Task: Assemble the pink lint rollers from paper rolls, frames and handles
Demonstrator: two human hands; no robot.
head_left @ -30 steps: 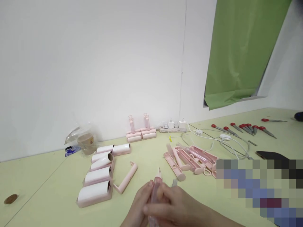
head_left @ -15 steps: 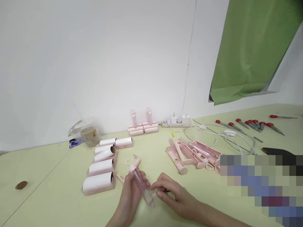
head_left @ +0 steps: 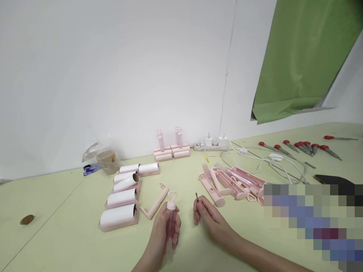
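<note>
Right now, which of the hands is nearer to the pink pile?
Right. The right hand is just on the near side of the pink pile; the left hand, holding a tube, is farther off to the left.

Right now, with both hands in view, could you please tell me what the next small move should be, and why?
Probably bring the right hand and its slim dark piece toward the tube: the left hand holds that tube with its pale pink cap exposed, while the piece is pinched but apart from it.
</note>
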